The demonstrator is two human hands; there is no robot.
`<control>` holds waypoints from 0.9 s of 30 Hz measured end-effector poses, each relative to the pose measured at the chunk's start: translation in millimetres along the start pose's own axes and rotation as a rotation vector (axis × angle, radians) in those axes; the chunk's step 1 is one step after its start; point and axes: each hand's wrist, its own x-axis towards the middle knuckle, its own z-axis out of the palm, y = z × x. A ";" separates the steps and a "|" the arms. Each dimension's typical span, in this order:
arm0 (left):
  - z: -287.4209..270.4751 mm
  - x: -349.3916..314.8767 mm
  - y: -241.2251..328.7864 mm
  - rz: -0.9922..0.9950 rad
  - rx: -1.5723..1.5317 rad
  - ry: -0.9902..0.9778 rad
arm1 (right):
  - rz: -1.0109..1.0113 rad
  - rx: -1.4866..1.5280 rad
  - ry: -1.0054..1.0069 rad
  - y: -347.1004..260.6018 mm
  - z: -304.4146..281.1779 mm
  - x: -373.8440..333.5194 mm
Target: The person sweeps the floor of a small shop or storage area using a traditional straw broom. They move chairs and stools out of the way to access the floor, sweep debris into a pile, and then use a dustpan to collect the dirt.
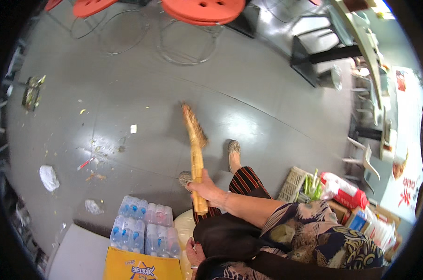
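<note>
The right hand has its fingers wrapped around the broom; the broom points away from the body, over the grey floor; the left hand is low, near the bottles, fingers a bit bent; I cannot tell if it holds anything; trash lies off to the left.
</note>
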 end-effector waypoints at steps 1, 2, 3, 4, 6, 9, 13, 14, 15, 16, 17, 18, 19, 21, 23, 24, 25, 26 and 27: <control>4.3 0.8 6.7 -0.015 -0.028 -0.007 | 0.027 0.065 -0.070 -4.4 21.6 11.7; 7.7 -3.2 13.8 -0.023 -0.072 -0.016 | 0.008 0.109 -0.131 -10.5 43.2 22.1; 10.3 -5.5 21.4 -0.030 -0.049 0.003 | 0.022 0.145 -0.141 -15.4 61.9 26.8; 12.5 -8.0 30.1 -0.064 -0.044 0.007 | 0.041 0.118 -0.253 -30.7 64.3 37.2; 16.1 -13.8 50.8 -0.173 -0.028 0.028 | 0.026 0.069 -0.472 -62.4 64.1 47.3; 19.6 -21.5 86.0 -0.199 -0.207 0.091 | -0.032 -0.083 -0.624 -105.3 29.4 31.5; 25.9 -18.4 116.9 -0.027 -0.133 0.227 | -0.205 -0.346 -0.359 -135.4 -13.4 -11.5; 25.9 -17.7 121.2 -0.088 -0.205 0.212 | -0.137 -0.376 -0.225 -145.0 -18.1 -12.5; 25.8 -12.2 124.4 -0.061 -0.211 0.218 | -0.090 -0.415 -0.163 -150.0 -15.8 -10.8; 25.3 -5.8 127.4 -0.037 -0.215 0.225 | -0.028 -0.424 -0.069 -153.4 -8.1 -5.0; 22.7 0.2 128.2 -0.010 -0.220 0.232 | 0.004 -0.340 -0.117 -152.3 8.1 4.7; 19.5 9.0 130.8 -0.087 -0.282 0.192 | 0.046 -0.295 -0.084 -151.1 27.2 18.3; 13.9 15.8 131.7 -0.069 -0.277 0.147 | 0.057 -0.271 0.006 -149.1 50.0 31.0; -0.7 33.0 133.5 -0.010 -0.157 0.129 | -0.094 -0.096 -0.114 -120.8 122.7 50.7; -15.0 40.2 133.1 -0.087 -0.238 0.207 | 0.050 -0.262 -0.182 -110.6 202.9 72.2; -23.1 41.9 133.0 -0.139 -0.345 0.252 | 0.077 -0.305 -0.241 -113.9 240.4 79.8; -31.0 45.8 132.8 -0.188 -0.409 0.244 | 0.071 -0.340 -0.286 -123.8 269.9 84.6; -38.0 49.3 132.5 -0.215 -0.473 0.262 | 0.039 -0.361 -0.410 -136.4 295.7 87.8; -44.5 52.4 132.8 -0.274 -0.507 0.247 | 0.052 -0.376 -0.407 -150.3 311.3 85.3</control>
